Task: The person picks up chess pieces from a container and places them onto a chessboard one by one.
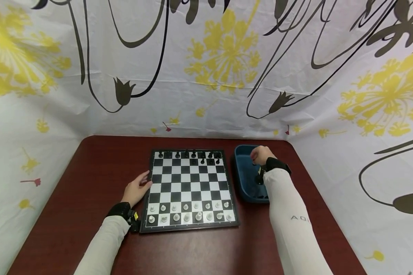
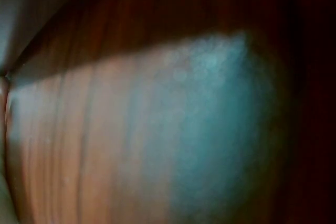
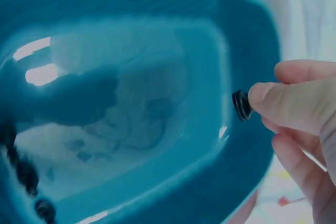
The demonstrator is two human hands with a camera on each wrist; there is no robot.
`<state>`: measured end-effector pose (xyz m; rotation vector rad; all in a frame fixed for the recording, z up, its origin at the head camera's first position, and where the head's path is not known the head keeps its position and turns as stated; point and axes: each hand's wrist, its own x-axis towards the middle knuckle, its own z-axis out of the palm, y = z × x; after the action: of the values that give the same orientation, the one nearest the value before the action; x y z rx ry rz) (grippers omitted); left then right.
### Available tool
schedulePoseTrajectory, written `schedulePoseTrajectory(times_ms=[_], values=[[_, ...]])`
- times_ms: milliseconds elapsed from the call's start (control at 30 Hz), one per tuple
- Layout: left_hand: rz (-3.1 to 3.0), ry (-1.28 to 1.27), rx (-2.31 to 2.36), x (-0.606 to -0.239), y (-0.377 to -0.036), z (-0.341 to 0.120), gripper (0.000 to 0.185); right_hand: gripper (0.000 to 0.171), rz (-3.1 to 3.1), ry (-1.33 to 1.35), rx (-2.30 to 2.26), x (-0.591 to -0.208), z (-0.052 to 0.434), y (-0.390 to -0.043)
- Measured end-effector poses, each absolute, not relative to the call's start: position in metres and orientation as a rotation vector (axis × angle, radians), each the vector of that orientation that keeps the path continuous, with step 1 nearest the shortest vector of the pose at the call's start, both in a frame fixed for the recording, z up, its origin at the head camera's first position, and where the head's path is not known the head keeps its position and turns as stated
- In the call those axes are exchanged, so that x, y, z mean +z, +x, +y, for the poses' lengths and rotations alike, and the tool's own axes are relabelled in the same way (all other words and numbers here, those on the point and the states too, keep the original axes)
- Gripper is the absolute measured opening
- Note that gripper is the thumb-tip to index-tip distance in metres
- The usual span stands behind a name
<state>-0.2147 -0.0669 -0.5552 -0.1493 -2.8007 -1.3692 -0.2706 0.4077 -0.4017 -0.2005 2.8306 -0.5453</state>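
A small black chess piece [image 3: 242, 105] is pinched in the fingertips of the right hand [image 1: 260, 155], held above the far end of a blue plastic tray [image 1: 242, 179]. In the right wrist view only the round base of the piece shows, poking out past the thumb [image 3: 294, 106], right beside the tray's inner rim; the other fingers curl close beneath it. A few more dark pieces lie in a near corner of the tray.

The grip looks shallow, on the very end of the piece, so it could slip and drop back into the tray or bounce onto the table. Carried across to the board, the hand or sleeve could also brush the black pieces [image 1: 189, 156] already standing along the far rows and topple them.

The chessboard [image 1: 189, 190] lies just left of the tray on a dark red table [image 1: 89, 179]. White pieces [image 1: 189, 212] fill the two near rows. The left hand [image 1: 137, 189] rests on the table with relaxed, nearly straight fingers touching the board's left edge, holding nothing. The left wrist view is a blur of wood grain. A white curtain with yellow flowers [image 1: 223, 53] surrounds the table.
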Motion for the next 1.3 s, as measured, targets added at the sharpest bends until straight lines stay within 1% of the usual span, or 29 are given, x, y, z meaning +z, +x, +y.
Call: schedulePoseTrajectory(times_ms=[167, 267, 467, 600, 700, 933, 1033, 1133, 1300], values=[[-2.793, -0.17, -1.361, -0.555, -0.215, -0.069, 0.054, 0.027, 2.89, -0.301, -0.563, -0.399, 0.395, -0.286], [-2.784, -0.172, -1.373, -0.555, -0.214, -0.069, 0.053, 0.024, 2.928, -0.374, -0.549, -0.399, 0.386, -0.292], [-2.791, -0.16, -1.386, -0.556, -0.211, -0.07, 0.053, 0.013, 2.933, -0.413, -0.5, -0.393, 0.363, -0.298], [-2.79, -0.154, -1.392, -0.558, -0.211, -0.072, 0.054, 0.011, 2.919, -0.447, -0.495, -0.393, 0.347, -0.306], [-2.796, -0.148, -1.397, -0.559, -0.211, -0.073, 0.054, 0.012, 2.91, -0.46, -0.475, -0.394, 0.333, -0.313], [-2.794, -0.143, -1.407, -0.56, -0.213, -0.073, 0.054, 0.026, 2.861, -0.451, -0.398, -0.398, 0.286, -0.325], [-2.793, -0.139, -1.394, -0.557, -0.214, -0.072, 0.054, 0.028, 2.834, -0.468, -0.401, -0.399, 0.265, -0.328], [-2.793, -0.131, -1.396, -0.555, -0.215, -0.07, 0.054, 0.025, 2.827, -0.517, -0.404, -0.401, 0.247, -0.33], [-2.786, -0.131, -1.4, -0.556, -0.215, -0.07, 0.054, 0.023, 2.822, -0.589, -0.427, -0.406, 0.227, -0.328]])
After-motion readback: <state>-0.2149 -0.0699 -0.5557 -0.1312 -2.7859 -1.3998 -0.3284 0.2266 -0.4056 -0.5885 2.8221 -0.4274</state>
